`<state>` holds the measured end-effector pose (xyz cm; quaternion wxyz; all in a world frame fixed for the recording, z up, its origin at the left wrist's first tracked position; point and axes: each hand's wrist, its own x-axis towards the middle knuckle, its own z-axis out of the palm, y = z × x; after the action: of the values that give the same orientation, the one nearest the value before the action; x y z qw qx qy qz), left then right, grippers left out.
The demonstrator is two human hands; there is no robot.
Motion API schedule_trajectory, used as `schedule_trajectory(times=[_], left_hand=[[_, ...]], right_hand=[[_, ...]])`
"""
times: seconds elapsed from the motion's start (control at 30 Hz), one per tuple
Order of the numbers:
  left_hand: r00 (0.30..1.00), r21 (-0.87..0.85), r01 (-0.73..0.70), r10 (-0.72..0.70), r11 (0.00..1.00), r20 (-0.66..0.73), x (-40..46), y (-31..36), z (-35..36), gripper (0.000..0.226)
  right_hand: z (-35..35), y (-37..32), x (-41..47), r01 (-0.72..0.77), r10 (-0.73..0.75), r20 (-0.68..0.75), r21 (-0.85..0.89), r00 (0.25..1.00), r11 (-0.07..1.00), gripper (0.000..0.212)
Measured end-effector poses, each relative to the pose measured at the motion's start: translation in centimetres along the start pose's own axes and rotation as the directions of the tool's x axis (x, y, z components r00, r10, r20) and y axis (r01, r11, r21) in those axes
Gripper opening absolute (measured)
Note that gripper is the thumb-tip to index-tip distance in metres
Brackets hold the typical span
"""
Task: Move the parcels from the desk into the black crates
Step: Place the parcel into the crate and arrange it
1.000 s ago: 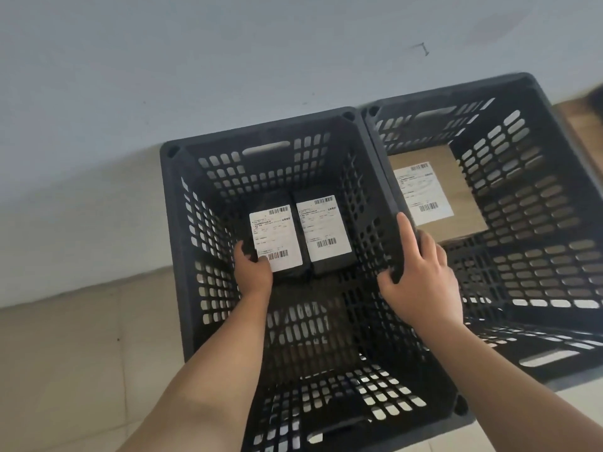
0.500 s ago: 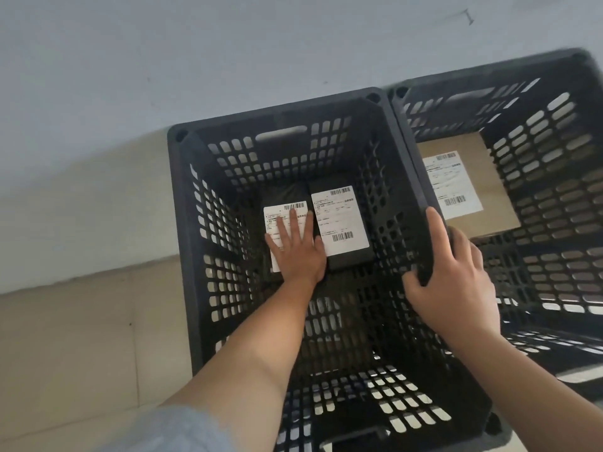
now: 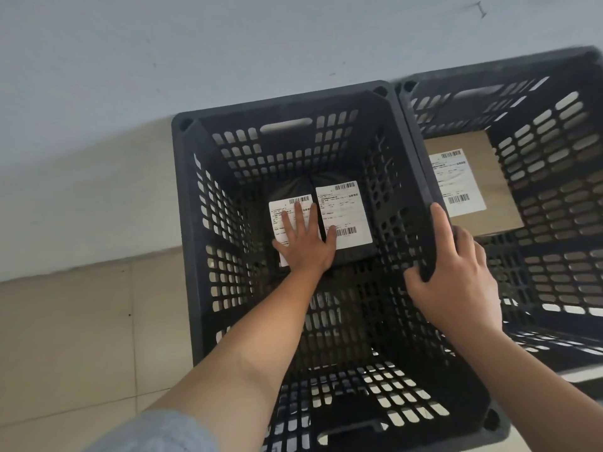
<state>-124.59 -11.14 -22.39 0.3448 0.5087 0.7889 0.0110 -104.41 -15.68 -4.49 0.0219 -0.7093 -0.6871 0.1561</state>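
Down at floor level against a pale wall (image 3: pixel 163 44): two black slatted crates side by side, rims touching; left crate (image 3: pixel 189 223) nearer the middle of view, right crate (image 3: pixel 554 102) partly cut off at the edge; tan floor tiles (image 3: pixel 65 321) to the left.

Inside the left crate, on its bottom toward the far wall: two black parcels lying flat, side by side and touching, each with a white barcoded label facing up; left black parcel (image 3: pixel 293 190) partly covered by the left hand (image 3: pixel 306 246); fingers straight and spread, palm down, pressing on its label, thumb reaching over onto the label of the right black parcel (image 3: pixel 346 210); nothing grasped, just flat contact; forearm reaching down into the crate, grey sleeve (image 3: pixel 156 432) at the lower edge of view.

On the shared rim between the two crates: right hand (image 3: pixel 456 275), fingers and thumb curled over the left crate's right wall, gripping its top edge.

Inside the right crate, flat on the bottom: brown cardboard parcel (image 3: pixel 496 177) with a white label facing up, well apart from both hands.
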Motion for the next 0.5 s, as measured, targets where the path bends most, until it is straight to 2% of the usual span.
schedule_trajectory(times=[0.1, 0.17, 0.23, 0.33, 0.5], left_hand=[[0.996, -0.106, 0.005, -0.014, 0.994, -0.083, -0.4, -0.2, -0.4, 0.082], [0.984, -0.193, 0.063, -0.094, 0.979, -0.152, -0.9, -0.4, -0.8, 0.089], [0.978, -0.251, 0.146, -0.178, 0.957, -0.107, -1.2, -0.8, -0.6, 0.092], [0.985, -0.168, 0.17, -0.174, 0.971, -0.008, -1.7, -1.5, 0.4, 0.089], [0.986, -0.061, 0.165, -0.165, 0.984, -0.001, -1.5, -1.5, 1.6, 0.088]], right_hand=[[0.1, 0.1, 0.0, -0.007, 0.007, -0.005, 0.001, 1.0, 1.0, 0.102], [0.1, 0.1, 0.0, 0.001, -0.001, -0.011, 0.005, 1.0, 1.0, 0.103], [0.2, 0.1, 0.1, -0.005, 0.005, -0.012, 0.0, 1.0, 1.0, 0.103], [0.4, 0.3, 0.1, 0.002, -0.002, -0.019, -0.018, 1.0, 1.0, 0.102], [0.7, 0.4, 0.1, 0.004, -0.004, -0.026, -0.018, 1.0, 1.0, 0.103]])
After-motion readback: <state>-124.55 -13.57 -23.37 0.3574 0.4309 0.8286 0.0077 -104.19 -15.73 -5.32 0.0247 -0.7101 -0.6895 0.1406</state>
